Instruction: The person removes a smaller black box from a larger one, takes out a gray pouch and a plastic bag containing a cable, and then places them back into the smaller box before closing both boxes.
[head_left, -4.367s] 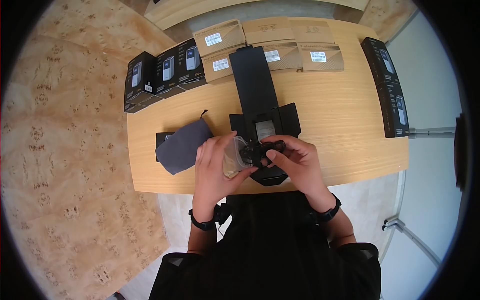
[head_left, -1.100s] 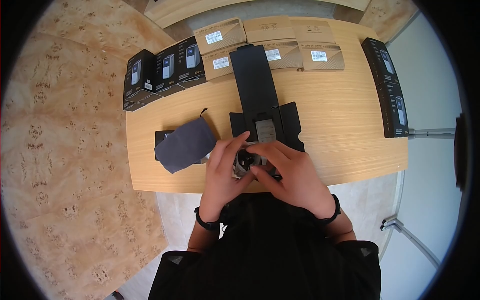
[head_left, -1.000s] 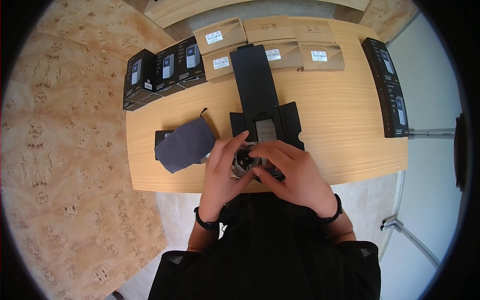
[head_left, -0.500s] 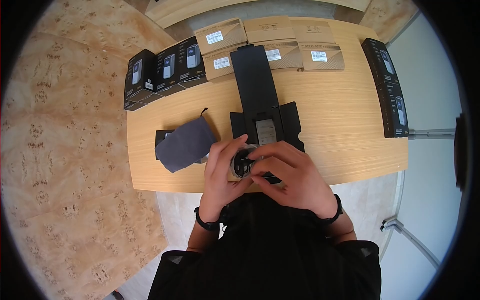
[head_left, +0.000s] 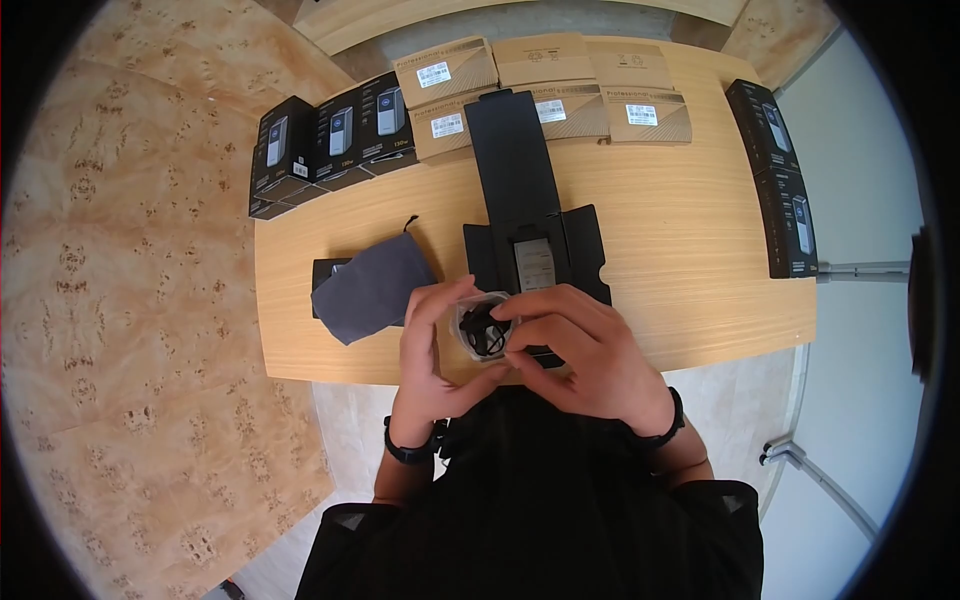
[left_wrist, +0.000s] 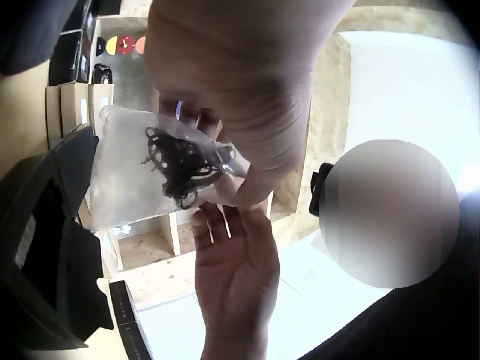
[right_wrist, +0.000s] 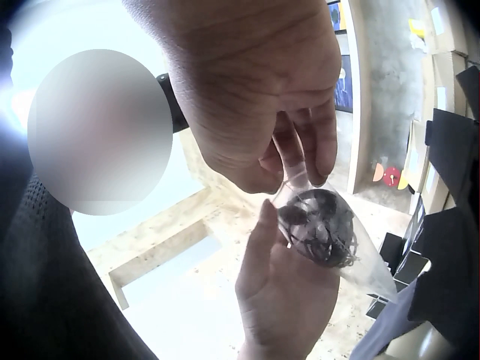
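A clear plastic bag (left_wrist: 120,176) with a coiled black cable (head_left: 485,335) inside is between the two hands, over the near end of an open black box (head_left: 515,160). My left hand (head_left: 428,350) holds the bag from the left, its fingers and thumb curved around it. From the other side, my right hand (head_left: 595,355) pinches the bag near its mouth, as the right wrist view shows at the fingertips (right_wrist: 321,178). A pale labelled item (head_left: 537,268) lies in the box. In the left wrist view the bag's flat end hangs away from the fingers.
A grey drawstring pouch (head_left: 375,290) lies over a dark box (head_left: 323,268) on the left. Black printed boxes (head_left: 340,135) stand at the back left, brown cartons (head_left: 545,65) are stacked at the back, and more black boxes (head_left: 785,220) line the right edge of the table (head_left: 690,230).
Both hands have shifted left with the cable, from over the black box. The cable now lies coiled inside the bag, and the left fingers and thumb have spread a little wider.
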